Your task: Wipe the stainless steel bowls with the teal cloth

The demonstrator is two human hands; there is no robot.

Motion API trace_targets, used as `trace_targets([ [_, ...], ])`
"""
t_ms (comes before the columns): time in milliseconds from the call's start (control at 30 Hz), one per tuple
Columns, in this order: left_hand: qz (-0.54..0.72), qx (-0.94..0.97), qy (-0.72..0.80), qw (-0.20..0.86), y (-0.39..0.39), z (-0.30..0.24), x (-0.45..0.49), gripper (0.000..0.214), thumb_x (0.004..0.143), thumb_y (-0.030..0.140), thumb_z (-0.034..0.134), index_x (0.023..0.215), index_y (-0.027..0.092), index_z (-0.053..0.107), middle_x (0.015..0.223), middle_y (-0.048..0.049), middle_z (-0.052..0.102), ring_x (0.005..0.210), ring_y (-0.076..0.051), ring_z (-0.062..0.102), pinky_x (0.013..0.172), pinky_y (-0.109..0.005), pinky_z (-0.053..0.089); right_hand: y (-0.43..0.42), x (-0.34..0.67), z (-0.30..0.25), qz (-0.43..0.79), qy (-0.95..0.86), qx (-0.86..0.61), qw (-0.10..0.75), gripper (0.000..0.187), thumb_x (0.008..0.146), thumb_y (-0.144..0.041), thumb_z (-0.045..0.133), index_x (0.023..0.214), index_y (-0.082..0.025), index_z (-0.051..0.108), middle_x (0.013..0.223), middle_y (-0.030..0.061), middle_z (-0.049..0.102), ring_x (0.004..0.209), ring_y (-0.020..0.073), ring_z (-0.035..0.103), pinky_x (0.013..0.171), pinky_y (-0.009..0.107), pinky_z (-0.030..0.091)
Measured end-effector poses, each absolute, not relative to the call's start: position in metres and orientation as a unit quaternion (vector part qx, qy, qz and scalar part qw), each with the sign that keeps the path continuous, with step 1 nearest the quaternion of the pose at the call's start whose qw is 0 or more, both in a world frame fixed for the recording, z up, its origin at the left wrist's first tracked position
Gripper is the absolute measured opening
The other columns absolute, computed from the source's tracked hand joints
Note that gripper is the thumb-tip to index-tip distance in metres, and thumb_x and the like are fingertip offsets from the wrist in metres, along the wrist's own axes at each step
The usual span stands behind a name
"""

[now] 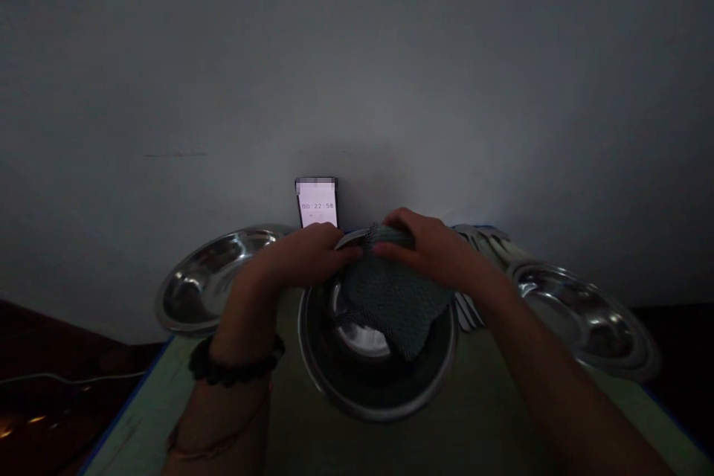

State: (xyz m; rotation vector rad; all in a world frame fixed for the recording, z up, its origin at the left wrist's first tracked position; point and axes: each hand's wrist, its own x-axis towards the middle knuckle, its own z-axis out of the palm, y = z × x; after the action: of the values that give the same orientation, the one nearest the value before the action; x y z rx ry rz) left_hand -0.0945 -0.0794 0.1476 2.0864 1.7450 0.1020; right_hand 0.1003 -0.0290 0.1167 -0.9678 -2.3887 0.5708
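A deep metal bowl (379, 410) is in front of me, its open side toward me. My left hand (312, 253) is closed on the bowl's far-left rim, thumb over the edge and most fingers hidden behind it. A grey-green textured cloth (399, 305) hangs over the far rim down into the bowl. With thumb and fingers closed, my right hand (421, 242) pinches this cloth at the rim. Part of the bowl's shiny bottom shows under the cloth.
On the left lies a shallow metal dish (193, 290), with another metal dish (580, 320) on the right. Several pieces of metal cutlery (468, 311) lie behind my right forearm. A phone (317, 201) showing a timer leans on the wall (357, 74). Below is a pale green table (137, 401).
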Motion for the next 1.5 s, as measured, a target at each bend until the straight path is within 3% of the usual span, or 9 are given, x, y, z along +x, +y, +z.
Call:
trace_targets([
  [167,0.049,0.753,0.615,0.230,-0.080,0.148,-0.098,0.038,0.085,0.044,0.043,0.074,0.015,0.066,0.068,-0.0065,0.068,0.062,-0.017,0.059,0.054,-0.025,0.036,-0.022,0.104,0.114,0.179,-0.912,-0.293,0.223,0.016,0.087,-0.034,0.056,0.081,-0.020,0.060,0.082,0.0020,0.064,0.078,0.0163,0.058,0.070,0.027,0.038],
  [367,0.169,0.735,0.634,0.174,-0.074,0.150,-0.089,0.039,0.085,0.044,0.043,0.062,0.017,0.060,0.058,-0.0027,0.060,0.057,-0.015,0.054,0.054,-0.025,0.034,-0.014,0.103,0.112,0.200,-0.830,-0.369,0.368,0.025,0.081,-0.042,0.061,0.081,-0.021,0.047,0.070,-0.0041,0.052,0.064,0.0124,0.048,0.058,0.025,0.032],
  [633,0.391,0.588,0.697,0.124,-0.071,0.147,-0.105,0.037,0.079,0.046,0.055,0.055,0.017,0.058,0.050,0.0011,0.051,0.050,-0.012,0.046,0.046,-0.023,0.031,-0.009,0.097,0.110,0.212,-0.701,-0.440,0.519,0.026,0.078,-0.043,0.060,0.073,-0.022,0.045,0.068,-0.0036,0.049,0.066,0.0138,0.047,0.062,0.027,0.036],
  [767,0.641,0.414,0.606,0.226,-0.064,0.143,-0.098,0.030,0.079,0.044,0.059,0.063,0.018,0.059,0.050,0.0026,0.052,0.046,-0.011,0.047,0.044,-0.021,0.037,-0.013,0.086,0.101,0.334,-0.622,-0.426,0.566,0.024,0.080,-0.044,0.057,0.084,-0.021,0.053,0.081,0.0016,0.061,0.078,0.0176,0.056,0.070,0.031,0.044],
  [933,0.764,0.295,0.400,0.412,-0.053,0.135,-0.057,0.015,0.089,0.021,0.049,0.087,0.019,0.063,0.078,-0.0012,0.069,0.070,-0.013,0.064,0.065,-0.024,0.052,-0.010,0.071,0.088,0.610,-0.415,-0.372,0.564,0.027,0.079,-0.030,0.060,0.104,-0.021,0.057,0.103,0.0049,0.068,0.095,0.0194,0.064,0.082,0.035,0.051],
  [1033,0.770,0.276,0.362,0.448,-0.049,0.131,-0.044,0.021,0.085,0.015,0.049,0.102,0.019,0.062,0.091,-0.0034,0.071,0.081,-0.015,0.067,0.071,-0.027,0.054,-0.005,0.075,0.090,0.673,-0.362,-0.363,0.534,0.017,0.078,-0.020,0.058,0.094,-0.018,0.061,0.099,0.0057,0.071,0.089,0.0192,0.067,0.085,0.037,0.052],
  [1233,0.669,0.376,0.462,0.445,-0.061,0.140,-0.066,0.031,0.073,0.015,0.064,0.104,0.020,0.065,0.085,-0.0018,0.071,0.071,-0.016,0.066,0.059,-0.024,0.052,0.006,0.114,0.103,0.649,-0.490,-0.314,0.490,0.016,0.071,-0.024,0.067,0.086,-0.017,0.068,0.093,0.0062,0.073,0.084,0.0209,0.068,0.087,0.040,0.051],
  [1367,0.543,0.504,0.500,0.448,-0.076,0.144,-0.079,0.032,0.074,0.029,0.070,0.106,0.022,0.068,0.089,-0.0037,0.073,0.089,-0.022,0.067,0.073,-0.030,0.053,0.009,0.134,0.110,0.495,-0.650,-0.376,0.437,0.020,0.070,-0.031,0.067,0.082,-0.016,0.069,0.087,0.0071,0.072,0.079,0.0232,0.067,0.074,0.038,0.052],
  [1500,0.458,0.517,0.570,0.446,-0.081,0.135,-0.083,0.027,0.076,0.043,0.067,0.090,0.021,0.073,0.082,-0.0074,0.075,0.092,-0.027,0.066,0.078,-0.034,0.052,0.008,0.135,0.116,0.261,-0.754,-0.475,0.372,0.020,0.073,-0.034,0.061,0.071,-0.014,0.067,0.072,0.0068,0.068,0.074,0.0248,0.064,0.062,0.033,0.047],
])
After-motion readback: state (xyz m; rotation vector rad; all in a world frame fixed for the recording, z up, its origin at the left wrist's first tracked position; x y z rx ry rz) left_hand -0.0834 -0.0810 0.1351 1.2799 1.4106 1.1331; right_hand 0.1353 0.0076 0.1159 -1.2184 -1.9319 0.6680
